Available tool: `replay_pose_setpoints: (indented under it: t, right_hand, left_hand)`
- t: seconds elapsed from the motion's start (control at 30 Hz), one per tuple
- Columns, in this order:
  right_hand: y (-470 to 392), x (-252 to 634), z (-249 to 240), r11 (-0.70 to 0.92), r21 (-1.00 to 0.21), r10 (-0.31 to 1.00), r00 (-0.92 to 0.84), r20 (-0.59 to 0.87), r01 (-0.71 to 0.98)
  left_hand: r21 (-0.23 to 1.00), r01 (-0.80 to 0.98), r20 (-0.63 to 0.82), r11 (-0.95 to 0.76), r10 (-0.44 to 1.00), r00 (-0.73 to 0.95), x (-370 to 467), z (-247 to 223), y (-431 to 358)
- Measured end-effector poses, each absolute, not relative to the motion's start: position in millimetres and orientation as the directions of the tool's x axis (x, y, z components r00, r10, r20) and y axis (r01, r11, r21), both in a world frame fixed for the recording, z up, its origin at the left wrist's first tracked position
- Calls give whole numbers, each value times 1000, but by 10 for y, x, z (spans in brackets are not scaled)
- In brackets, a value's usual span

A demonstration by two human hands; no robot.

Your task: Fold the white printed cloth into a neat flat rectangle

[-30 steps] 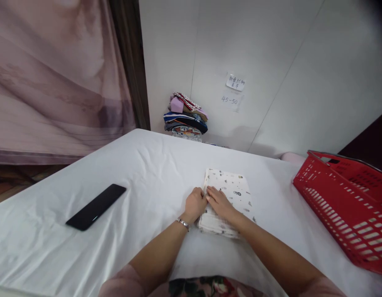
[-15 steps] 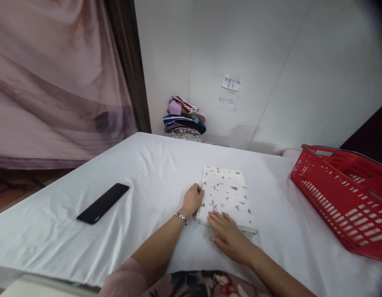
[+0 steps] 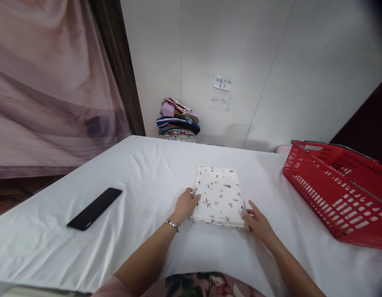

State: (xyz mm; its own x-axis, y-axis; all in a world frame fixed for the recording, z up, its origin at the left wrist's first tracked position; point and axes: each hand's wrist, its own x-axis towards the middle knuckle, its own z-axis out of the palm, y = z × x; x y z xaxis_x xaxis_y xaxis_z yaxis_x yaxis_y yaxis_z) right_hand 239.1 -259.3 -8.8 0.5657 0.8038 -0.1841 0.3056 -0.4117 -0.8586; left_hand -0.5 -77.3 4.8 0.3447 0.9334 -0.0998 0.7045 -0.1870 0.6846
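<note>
Folded cloth (image 3: pixel 217 194) lies between your hands, toward the table's (image 3: pixel 150 177) near edge. Your left hand (image 3: pixel 184 205) has its thumb at the cloth's left edge; your right hand (image 3: pixel 259 225) touches near its right near corner, index finger spread away. I cannot tell whether either pinches the layers. Uneven inward pressure could buckle the top layer; catching only the upper layers could open the fold. Farther out, a black phone (image 3: pixel 95 208) lies toward the table's left edge, a red basket (image 3: pixel 330 198) toward its right.
</note>
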Motion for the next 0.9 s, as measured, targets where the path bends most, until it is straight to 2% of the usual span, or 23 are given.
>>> replay_pose_setpoints:
  t: [0.13, 0.3, 0.37, 0.5, 0.57, 0.73, 0.9]
  right_hand:
    - [-2514, 2400, -68, -419, -848, 814, 547, -193, 324]
    - [-2509, 2570, -60, -313, -896, 811, 580, -80, 314]
    - [-2545, 2651, -87, -329, -879, 802, 594, -67, 345]
    - [-2622, 2740, -115, -418, -740, 830, 552, -76, 527]
    - [-2626, 2733, -66, -412, -644, 863, 504, -48, 645]
    - [-2446, 2520, 151, -205, -478, 942, 305, 140, 854]
    - [-2061, 2090, 220, -9, -432, 989, 71, 127, 902]
  left_hand:
    - [662, 723, -96, -194, 936, 339, -4, 94, -824]
    - [696, 696, -128, -180, 922, 366, 13, 124, -984]
    - [707, 682, -127, -185, 917, 379, 18, 125, -1055]
    - [691, 698, -130, -188, 917, 376, 16, 141, -1109]
    - [688, 702, -149, -184, 911, 385, 11, 155, -1099]
    - [684, 707, -156, -180, 911, 383, 10, 166, -1090]
    - [679, 708, -125, -196, 919, 374, 18, 130, -1135]
